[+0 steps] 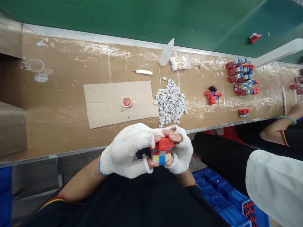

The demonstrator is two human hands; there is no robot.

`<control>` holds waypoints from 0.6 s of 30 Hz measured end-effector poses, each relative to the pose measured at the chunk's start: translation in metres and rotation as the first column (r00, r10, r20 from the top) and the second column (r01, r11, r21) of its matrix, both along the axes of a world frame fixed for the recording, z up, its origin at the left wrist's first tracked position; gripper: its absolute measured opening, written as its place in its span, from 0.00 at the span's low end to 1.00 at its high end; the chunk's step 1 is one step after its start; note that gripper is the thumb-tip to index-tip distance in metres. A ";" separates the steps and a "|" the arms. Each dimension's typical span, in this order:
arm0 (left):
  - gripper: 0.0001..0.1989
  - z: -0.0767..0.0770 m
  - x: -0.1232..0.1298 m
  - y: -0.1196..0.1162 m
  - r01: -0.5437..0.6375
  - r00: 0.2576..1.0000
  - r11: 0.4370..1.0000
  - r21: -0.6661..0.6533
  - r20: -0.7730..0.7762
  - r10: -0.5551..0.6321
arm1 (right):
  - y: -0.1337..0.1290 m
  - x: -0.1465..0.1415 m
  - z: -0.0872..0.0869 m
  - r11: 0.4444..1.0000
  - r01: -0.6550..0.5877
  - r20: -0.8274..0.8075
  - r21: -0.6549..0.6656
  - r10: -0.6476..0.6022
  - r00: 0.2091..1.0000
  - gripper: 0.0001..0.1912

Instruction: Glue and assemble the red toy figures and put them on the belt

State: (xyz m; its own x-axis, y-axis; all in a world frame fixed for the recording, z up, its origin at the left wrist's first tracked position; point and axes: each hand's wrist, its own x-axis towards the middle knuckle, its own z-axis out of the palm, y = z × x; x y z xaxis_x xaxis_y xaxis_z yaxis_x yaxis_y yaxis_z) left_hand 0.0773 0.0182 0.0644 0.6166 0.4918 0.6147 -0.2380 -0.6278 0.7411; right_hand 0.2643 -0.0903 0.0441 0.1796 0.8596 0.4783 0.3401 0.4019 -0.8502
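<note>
- Red, grey, white and blue plastic toy piece (163, 145), with yellow bars on its white part: held between both hands, on the near side of the heap of small pale-grey rectangular pieces (171, 102), above the person's dark clothing.
- Clear, ring-shaped item (35, 65), too faint to identify: well to the left of the heap, on the brown, glossy covered surface (68, 104).
- Flat tan cardboard sheet (104, 104): left of the heap, its right end just beside it.
- Small round cup (122, 101) with reddish contents and a white-tipped stick in it: on the sheet, left of the heap.
- Left hand (129, 151), in a white knitted glove with bare fingertips: nearer than the heap and to its left, pinching the toy piece between fingers and thumb.
- White-handled knife (144, 72), dark tip pointing left: beyond the heap, to its left.
- Translucent white nozzled bottle (166, 55): beyond the heap.
- Right hand (181, 151), gloved alike: on the heap's near side, gripping the toy piece's other side.
- Clear bag of cotton swabs (180, 63): beyond the heap.
- Red and blue plastic parts (212, 97), with a black piece: right of the heap.
- Rows of similar red, white and blue toy pieces (239, 77): farther right of the heap.
- Co-worker's bare forearm (272, 129): far right of the heap.
</note>
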 end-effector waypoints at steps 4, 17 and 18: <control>0.22 0.001 0.000 0.001 0.018 1.000 1.000 0.002 -0.011 -0.017 | 0.000 0.000 -0.001 1.000 -0.011 -0.015 -0.002 0.011 1.000 0.26; 0.27 -0.001 0.003 0.002 0.047 0.999 0.998 -0.048 0.020 -0.046 | -0.007 0.000 -0.008 0.998 -0.041 -0.093 -0.038 0.037 0.995 0.28; 0.27 -0.001 0.003 0.002 0.042 0.999 0.998 -0.050 0.025 -0.041 | -0.007 0.001 -0.008 0.998 -0.049 -0.099 -0.041 0.045 0.994 0.29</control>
